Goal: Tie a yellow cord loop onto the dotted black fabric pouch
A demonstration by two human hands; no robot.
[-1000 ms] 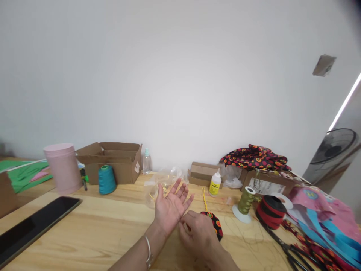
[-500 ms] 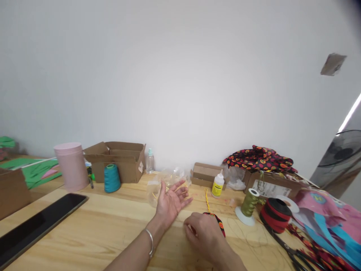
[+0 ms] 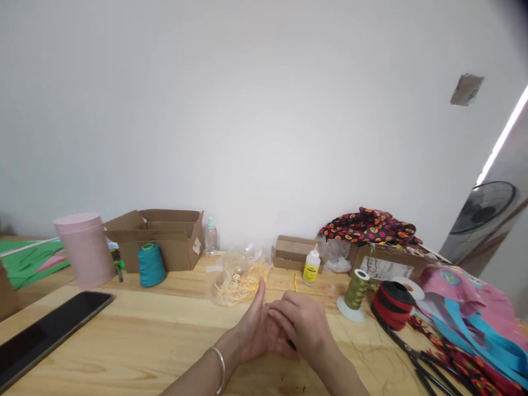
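- A white bottle (image 3: 311, 268) with a yellow label stands upright on the pale wooden counter (image 3: 144, 335).
- The left hand (image 3: 259, 333) and the right hand (image 3: 306, 324) are together on the near side of the white bottle, fingers overlapping; the left thumb points up, and a bracelet (image 3: 223, 367) circles the left wrist.
- A dark piece (image 3: 291, 345) shows between the 2 hands, also on the near side of the white bottle; it is mostly hidden, so I cannot tell what it is or whether either hand is clamped on it.
- A short length of yellow cord (image 3: 295, 281) lies just left of the white bottle; its near end disappears behind the right hand.
- Farther left of the white bottle lies a clear plastic bag (image 3: 243, 284) with a tangle of yellow strings.
- A small open box (image 3: 284, 254) sits just behind the white bottle, to its left.
- Well left of the white bottle stand a spray bottle (image 3: 210, 240), a large open box (image 3: 175, 252), a teal thread cone (image 3: 152, 267) and a pink canister (image 3: 87, 256); a black phone (image 3: 49, 336) lies on the same side, nearer the wearer.
- Right of the white bottle stand an olive thread spool (image 3: 357, 291) and a red-and-black roll (image 3: 393, 307); scissors (image 3: 417, 355) lie there too, nearer the wearer.
- Patterned fabric (image 3: 371, 226) is heaped behind the white bottle, to its right.
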